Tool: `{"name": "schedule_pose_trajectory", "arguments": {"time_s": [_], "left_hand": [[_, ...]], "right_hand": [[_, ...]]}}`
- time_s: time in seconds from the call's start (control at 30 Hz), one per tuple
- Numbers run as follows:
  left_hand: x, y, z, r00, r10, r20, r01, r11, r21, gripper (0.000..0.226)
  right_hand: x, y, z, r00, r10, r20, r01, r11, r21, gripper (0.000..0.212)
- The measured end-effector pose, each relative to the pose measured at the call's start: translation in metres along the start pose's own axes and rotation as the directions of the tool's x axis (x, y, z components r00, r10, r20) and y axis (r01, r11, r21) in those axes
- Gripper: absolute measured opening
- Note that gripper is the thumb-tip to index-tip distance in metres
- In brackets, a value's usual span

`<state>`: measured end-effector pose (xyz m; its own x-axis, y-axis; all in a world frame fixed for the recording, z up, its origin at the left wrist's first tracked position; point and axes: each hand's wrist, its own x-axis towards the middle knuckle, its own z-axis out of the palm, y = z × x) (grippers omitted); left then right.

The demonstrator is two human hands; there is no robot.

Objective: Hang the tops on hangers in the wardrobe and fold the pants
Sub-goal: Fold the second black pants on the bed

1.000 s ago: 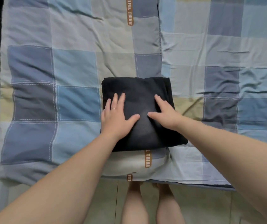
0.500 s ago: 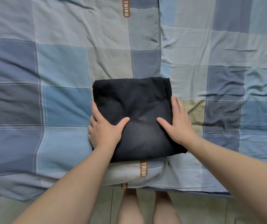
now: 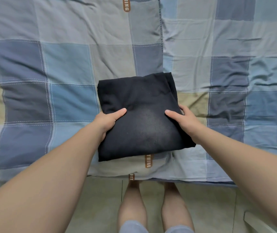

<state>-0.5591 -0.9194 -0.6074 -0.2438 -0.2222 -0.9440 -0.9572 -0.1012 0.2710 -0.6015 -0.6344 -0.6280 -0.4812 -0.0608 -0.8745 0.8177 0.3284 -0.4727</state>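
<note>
Now, in the head view, you are looking down at the folded black pants [image 3: 139, 115] lying at the centre of the frame on the checked quilt of the bed [image 3: 67, 64], close to the bed's near edge. The bundle is forming a rough rectangle, with its long axis running from the lower middle of the frame up toward the upper middle and leaning slightly to the right; its layered fold edges are showing along the right side.

Your left hand [image 3: 108, 121] is sitting at the bundle's left edge and your right hand [image 3: 183, 117] at its right edge, roughly level with each other about halfway along the long axis, so neither is nearer than the other. Each thumb is lying on top of the cloth and pointing inward toward the other, while the other fingers [image 3: 182, 108] are curling around the side and going under it. Both hands look to be gripping the pants from opposite sides, thumb above and fingers below.

What the coming move is turning on, in my judgement, is that the bundle is lying squarely between your two hands. A level lift should keep the folds together. Whether its underside is already clearing the quilt is not something you can tell from here.
</note>
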Motion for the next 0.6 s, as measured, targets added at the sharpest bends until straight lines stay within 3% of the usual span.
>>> {"name": "schedule_pose_trajectory", "arguments": {"time_s": [0.13, 0.23, 0.3, 0.5, 0.6], "left_hand": [[-0.03, -0.004, -0.002, 0.934, -0.283, 0.217, 0.272, 0.959, 0.081, 0.057], [-0.05, -0.016, -0.008, 0.875, -0.355, 0.33, 0.321, 0.935, 0.152, 0.057], [-0.069, -0.026, -0.01, 0.854, -0.366, 0.369, 0.318, 0.93, 0.187, 0.059], [-0.15, -0.057, -0.014, 0.841, -0.327, 0.431, 0.216, 0.933, 0.286, 0.075], [-0.194, -0.059, -0.011, 0.89, -0.165, 0.425, 0.029, 0.951, 0.309, 0.08]], "right_hand": [[-0.037, 0.002, -0.016, 0.985, 0.163, 0.064, -0.161, 0.986, -0.035, 0.083], [-0.078, 0.009, -0.023, 0.893, 0.399, 0.208, -0.417, 0.908, 0.045, 0.064], [-0.109, 0.02, -0.027, 0.843, 0.482, 0.238, -0.52, 0.844, 0.132, 0.061], [-0.225, 0.053, -0.026, 0.873, 0.447, 0.194, -0.487, 0.791, 0.371, 0.047], [-0.283, 0.061, -0.03, 0.927, 0.356, 0.118, -0.368, 0.798, 0.477, 0.046]]}}
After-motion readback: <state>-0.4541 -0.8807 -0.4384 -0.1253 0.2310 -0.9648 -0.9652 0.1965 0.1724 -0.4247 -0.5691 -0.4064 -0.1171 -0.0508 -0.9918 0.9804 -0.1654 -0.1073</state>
